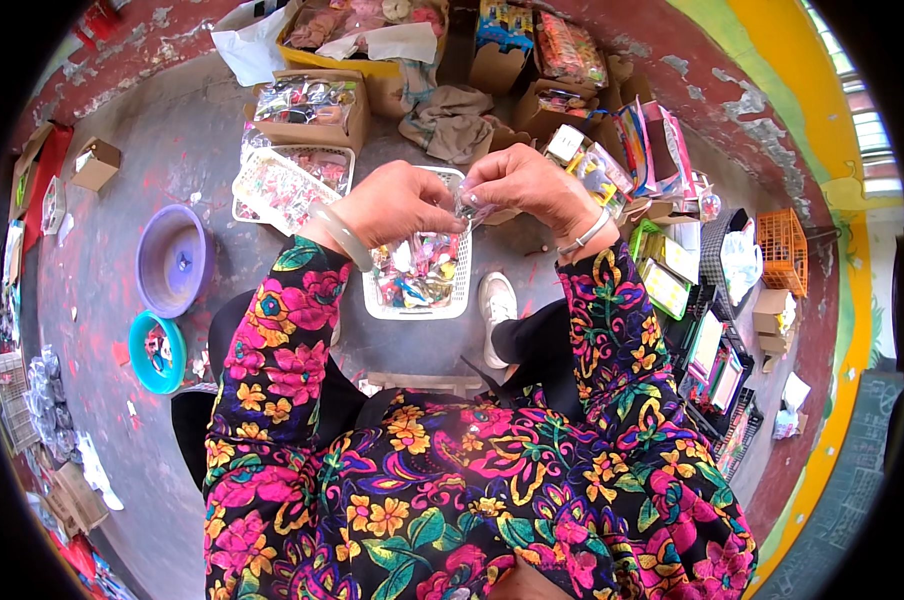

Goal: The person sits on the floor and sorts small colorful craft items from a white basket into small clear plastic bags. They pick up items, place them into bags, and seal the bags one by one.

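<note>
My left hand (400, 203) and my right hand (534, 190) meet above a white plastic basket (462, 285). Thumbs and fingertips of both pinch a small clear plastic bag (470, 208), partly hidden behind the fingers; its contents are too small to make out. Inside the basket lie many small colourful items (417, 270), some seemingly in clear wrapping. Just beyond my left hand, a second white basket (240, 190) sits tilted on another one and holds pink and white small pieces.
A purple basin (175, 262) and a teal basin (158, 352) stand on the floor at left. Cardboard boxes of packaged goods (312, 105) and a grey cloth (447, 122) line the far side. At right are black crates (717, 365) and an orange crate (782, 252).
</note>
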`<state>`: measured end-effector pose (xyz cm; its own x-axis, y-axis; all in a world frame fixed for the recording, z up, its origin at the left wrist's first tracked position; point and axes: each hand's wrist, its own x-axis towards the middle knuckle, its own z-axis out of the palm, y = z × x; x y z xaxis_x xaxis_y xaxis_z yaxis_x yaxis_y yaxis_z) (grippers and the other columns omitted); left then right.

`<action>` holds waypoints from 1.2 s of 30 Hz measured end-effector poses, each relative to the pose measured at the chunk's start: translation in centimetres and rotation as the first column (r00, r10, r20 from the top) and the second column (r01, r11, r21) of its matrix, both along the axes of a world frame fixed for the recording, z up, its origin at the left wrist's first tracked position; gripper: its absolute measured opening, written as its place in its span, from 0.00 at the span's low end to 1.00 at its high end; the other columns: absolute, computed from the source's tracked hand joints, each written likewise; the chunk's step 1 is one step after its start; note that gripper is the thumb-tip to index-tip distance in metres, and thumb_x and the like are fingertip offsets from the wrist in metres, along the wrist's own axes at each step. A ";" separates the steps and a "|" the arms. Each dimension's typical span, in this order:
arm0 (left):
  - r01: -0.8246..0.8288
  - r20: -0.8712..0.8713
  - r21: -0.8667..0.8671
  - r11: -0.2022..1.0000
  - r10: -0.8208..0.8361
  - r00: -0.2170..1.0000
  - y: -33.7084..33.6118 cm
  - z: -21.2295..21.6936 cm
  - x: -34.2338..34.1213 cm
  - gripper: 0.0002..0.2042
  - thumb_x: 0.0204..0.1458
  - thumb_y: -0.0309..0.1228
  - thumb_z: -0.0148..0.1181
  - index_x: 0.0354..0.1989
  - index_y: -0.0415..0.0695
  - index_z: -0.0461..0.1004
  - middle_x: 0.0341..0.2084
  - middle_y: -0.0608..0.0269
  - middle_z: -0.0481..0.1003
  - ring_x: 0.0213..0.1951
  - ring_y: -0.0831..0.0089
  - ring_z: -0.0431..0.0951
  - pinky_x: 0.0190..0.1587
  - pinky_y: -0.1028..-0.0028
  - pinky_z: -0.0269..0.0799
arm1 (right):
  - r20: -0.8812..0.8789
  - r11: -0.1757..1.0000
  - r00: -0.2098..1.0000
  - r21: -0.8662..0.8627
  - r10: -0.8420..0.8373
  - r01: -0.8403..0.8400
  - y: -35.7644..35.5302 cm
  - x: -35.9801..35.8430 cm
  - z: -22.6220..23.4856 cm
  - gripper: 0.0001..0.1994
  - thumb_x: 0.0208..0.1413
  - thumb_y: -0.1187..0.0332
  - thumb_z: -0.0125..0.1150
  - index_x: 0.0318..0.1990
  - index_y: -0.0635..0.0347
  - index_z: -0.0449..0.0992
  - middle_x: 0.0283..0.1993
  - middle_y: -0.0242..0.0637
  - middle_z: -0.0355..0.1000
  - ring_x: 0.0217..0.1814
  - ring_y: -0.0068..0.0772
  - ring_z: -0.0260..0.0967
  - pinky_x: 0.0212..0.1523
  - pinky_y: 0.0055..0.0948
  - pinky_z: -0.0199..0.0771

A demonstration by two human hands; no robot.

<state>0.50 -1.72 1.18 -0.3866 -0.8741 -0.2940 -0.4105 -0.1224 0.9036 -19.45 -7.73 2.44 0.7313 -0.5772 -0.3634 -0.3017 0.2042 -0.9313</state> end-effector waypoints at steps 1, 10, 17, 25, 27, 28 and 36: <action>0.014 0.003 0.001 1.000 -0.014 1.000 0.0 -0.1 -0.2 0.12 0.41 0.30 0.66 0.31 0.35 0.75 0.21 0.68 0.73 0.24 0.83 0.68 0.25 0.81 0.64 | 0.016 0.999 0.999 0.013 -0.031 0.030 -0.1 -0.1 -0.1 0.09 0.46 0.69 0.61 0.32 0.66 0.75 0.27 0.30 0.72 0.28 0.18 0.68 0.31 0.17 0.68; -0.228 -0.192 0.047 0.973 0.233 0.953 0.5 1.0 -0.5 0.12 0.46 0.33 0.63 0.33 0.36 0.77 0.20 0.70 0.73 0.20 0.86 0.68 0.21 0.84 0.63 | 0.191 0.937 0.920 0.137 -0.344 0.322 0.6 0.8 0.5 0.11 0.47 0.67 0.63 0.37 0.62 0.76 0.32 0.28 0.72 0.31 0.16 0.65 0.32 0.17 0.65; -0.256 -0.318 0.050 0.965 0.259 0.912 0.6 0.8 -1.2 0.12 0.46 0.33 0.62 0.34 0.36 0.76 0.21 0.69 0.73 0.18 0.86 0.69 0.17 0.85 0.65 | 0.313 0.913 0.860 0.068 -0.402 0.402 1.0 1.2 0.0 0.09 0.45 0.70 0.64 0.34 0.64 0.77 0.29 0.30 0.73 0.29 0.17 0.63 0.32 0.18 0.63; -0.285 -0.461 0.029 0.958 0.266 0.847 0.2 1.5 0.1 0.12 0.49 0.30 0.59 0.38 0.35 0.73 0.27 0.65 0.75 0.19 0.86 0.70 0.18 0.88 0.66 | 0.333 0.915 0.861 0.020 -0.385 0.402 1.4 1.4 0.3 0.09 0.45 0.71 0.64 0.34 0.65 0.77 0.30 0.32 0.73 0.31 0.19 0.66 0.33 0.18 0.63; -0.303 -0.485 0.021 0.953 0.275 0.830 0.3 1.3 0.1 0.11 0.49 0.29 0.58 0.38 0.35 0.73 0.27 0.64 0.75 0.19 0.85 0.71 0.18 0.88 0.66 | 0.337 0.917 0.862 0.010 -0.379 0.400 1.4 1.4 0.5 0.09 0.44 0.71 0.64 0.33 0.65 0.77 0.30 0.32 0.73 0.31 0.19 0.66 0.33 0.18 0.64; -0.314 -0.497 0.022 0.949 0.283 0.820 0.4 1.3 0.0 0.11 0.50 0.29 0.58 0.38 0.34 0.73 0.28 0.63 0.76 0.18 0.85 0.71 0.18 0.88 0.67 | 0.346 0.917 0.858 0.014 -0.379 0.399 1.4 1.4 0.6 0.09 0.44 0.71 0.64 0.33 0.65 0.77 0.30 0.31 0.73 0.31 0.19 0.66 0.32 0.18 0.64; -0.360 -0.486 0.060 0.931 0.343 0.804 0.5 1.7 0.3 0.10 0.49 0.27 0.58 0.36 0.33 0.74 0.27 0.60 0.76 0.16 0.84 0.71 0.18 0.87 0.67 | 0.391 0.903 0.824 0.052 -0.411 0.426 1.2 1.1 0.3 0.07 0.43 0.71 0.65 0.31 0.64 0.77 0.28 0.31 0.73 0.29 0.19 0.65 0.32 0.19 0.63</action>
